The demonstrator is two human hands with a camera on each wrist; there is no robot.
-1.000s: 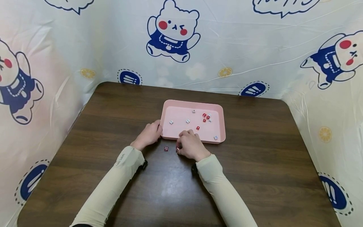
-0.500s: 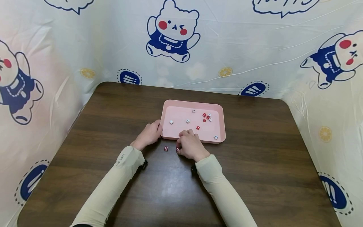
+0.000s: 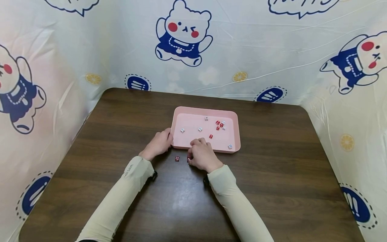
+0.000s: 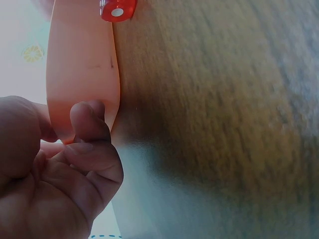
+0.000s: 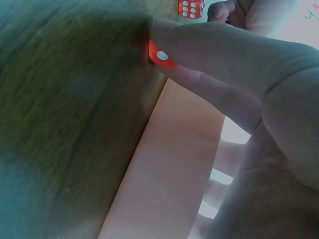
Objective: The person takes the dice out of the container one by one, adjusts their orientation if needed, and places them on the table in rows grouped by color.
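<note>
A tight pinch from the right hand [image 3: 204,157], thumb and finger closed down on a red die [image 5: 160,56], and it sits right out at the tips, one dotted face peeking between them! The die is down by the tabletop [image 3: 278,168], just outside the near wall of the pink tray [image 3: 190,116]; resting or lifted, can't tell. A second red die [image 3: 177,158] lies loose to its left, between the hands. And there's the left hand [image 3: 158,144], fingers curled, gripping the tray near its near-left corner!
</note>
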